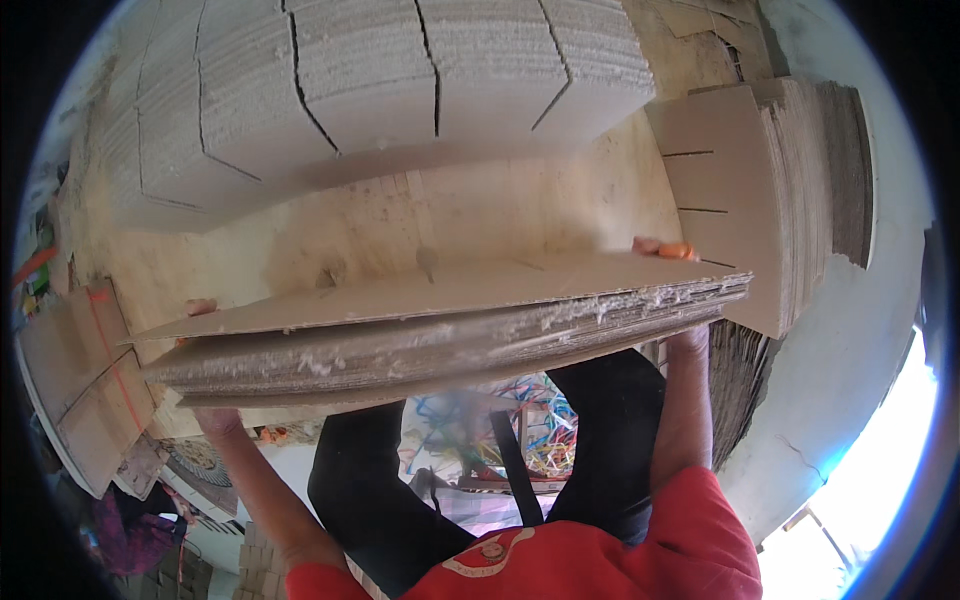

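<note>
A thick stack of cardboard sheets (pixel 440 350) is held up lengthwise in front of me, its rough, frayed edges facing my body. My left hand (pixel 201 307) grips the left end, with fingertips on the far side and the wrist below. At the right end my right hand (pixel 668 248) is closed round the stack, and something orange covers a finger. The top sheet (pixel 480 284) stands slightly apart from those beneath at the left. Both palms are mostly hidden by the cardboard.
Beyond the bare wooden tabletop (pixel 380 220) stands a long row of slotted cardboard stacks (pixel 360 110). More slotted sheets (pixel 735 200) lean by the wall on the right. Flat cardboard with red string (pixel 95 380) lies at left. Colourful strips (pixel 545 430) lie below, between my legs.
</note>
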### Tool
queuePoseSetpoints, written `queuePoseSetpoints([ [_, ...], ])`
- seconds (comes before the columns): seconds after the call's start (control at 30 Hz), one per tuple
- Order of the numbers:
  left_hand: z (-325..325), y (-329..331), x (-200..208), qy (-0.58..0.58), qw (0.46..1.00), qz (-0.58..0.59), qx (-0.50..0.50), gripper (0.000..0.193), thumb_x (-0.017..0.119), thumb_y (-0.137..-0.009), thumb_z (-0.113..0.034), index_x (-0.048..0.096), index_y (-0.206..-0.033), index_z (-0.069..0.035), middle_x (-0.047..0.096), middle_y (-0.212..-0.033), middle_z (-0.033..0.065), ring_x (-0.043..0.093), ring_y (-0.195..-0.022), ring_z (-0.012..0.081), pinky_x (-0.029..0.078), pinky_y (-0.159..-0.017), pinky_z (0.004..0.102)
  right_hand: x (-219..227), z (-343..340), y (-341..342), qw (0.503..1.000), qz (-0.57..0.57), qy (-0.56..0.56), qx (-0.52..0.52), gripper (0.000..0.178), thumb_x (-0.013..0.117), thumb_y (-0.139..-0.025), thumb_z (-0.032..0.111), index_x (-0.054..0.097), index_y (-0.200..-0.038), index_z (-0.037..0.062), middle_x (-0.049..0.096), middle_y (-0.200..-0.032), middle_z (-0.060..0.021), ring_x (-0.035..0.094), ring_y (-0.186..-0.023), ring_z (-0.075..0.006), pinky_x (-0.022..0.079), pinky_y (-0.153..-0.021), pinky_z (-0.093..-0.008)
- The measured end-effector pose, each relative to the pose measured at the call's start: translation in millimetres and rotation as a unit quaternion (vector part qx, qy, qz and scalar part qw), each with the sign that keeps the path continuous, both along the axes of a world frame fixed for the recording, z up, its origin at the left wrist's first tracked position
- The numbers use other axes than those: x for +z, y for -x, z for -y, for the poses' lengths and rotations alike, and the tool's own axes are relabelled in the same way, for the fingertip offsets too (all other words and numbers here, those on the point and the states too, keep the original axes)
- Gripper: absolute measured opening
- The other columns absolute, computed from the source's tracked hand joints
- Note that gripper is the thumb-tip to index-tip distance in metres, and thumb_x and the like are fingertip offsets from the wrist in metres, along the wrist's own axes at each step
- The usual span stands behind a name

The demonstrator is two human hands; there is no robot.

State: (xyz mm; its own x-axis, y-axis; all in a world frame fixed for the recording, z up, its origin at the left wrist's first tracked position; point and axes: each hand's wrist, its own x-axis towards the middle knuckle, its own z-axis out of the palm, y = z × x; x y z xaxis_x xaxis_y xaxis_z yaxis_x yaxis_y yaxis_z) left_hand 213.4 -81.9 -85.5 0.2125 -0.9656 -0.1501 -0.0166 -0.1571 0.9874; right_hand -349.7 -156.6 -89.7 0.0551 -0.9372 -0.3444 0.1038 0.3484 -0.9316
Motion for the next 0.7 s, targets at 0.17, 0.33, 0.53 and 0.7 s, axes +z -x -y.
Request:
queuePoseSetpoints([
  [0.17,-27.7,5.0,-21.3,0.018,0.997,0.048,0.060,0.070,0.068,-0.089,-0.036,0.034,-0.143,-0.008,0.049,-0.137,0.0138,0.050,-0.122,0.0206,0.040,-0.105,0.0383,0.2,9.5,-11.6,0.995,-0.068,-0.032,0.062,0.057,0.059,-0.091,0.047,0.057,-0.127,0.0030,0.060,-0.120,-0.0101,0.056,-0.112,-0.0164,0.045,-0.099,-0.0322],
  [0.33,-19.4,10.6,-32.3,0.038,0.995,0.028,0.087,0.056,0.059,-0.095,-0.026,0.034,-0.142,-0.009,0.058,-0.124,0.0122,0.055,-0.116,0.0189,0.043,-0.102,0.0343,-1.9,3.4,-4.0,0.984,-0.124,0.037,0.126,0.045,0.049,-0.099,0.036,0.058,-0.128,0.0023,0.063,-0.115,-0.0065,0.058,-0.106,-0.0140,0.047,-0.093,-0.0302],
  [0.53,-20.9,3.9,-40.5,0.103,0.981,-0.123,0.109,0.034,0.071,-0.085,-0.011,0.059,-0.114,0.002,0.065,-0.106,0.0054,0.061,-0.096,0.0128,0.048,-0.087,0.0276,10.8,-21.9,-25.1,0.984,-0.076,0.158,-0.014,0.045,0.074,-0.081,0.019,0.063,-0.119,-0.0040,0.068,-0.108,-0.0086,0.060,-0.098,-0.0138,0.047,-0.088,-0.0297],
  [0.7,-48.4,-35.8,-57.6,-0.074,0.985,-0.019,0.152,0.033,0.074,-0.081,-0.012,0.062,-0.108,0.004,0.067,-0.098,0.0070,0.064,-0.088,0.0132,0.052,-0.079,0.0275,2.8,-40.4,-50.7,0.996,-0.060,0.044,-0.044,0.033,0.065,-0.087,0.011,0.065,-0.115,-0.0053,0.068,-0.103,-0.0084,0.063,-0.089,-0.0158,0.048,-0.082,-0.0274],
])
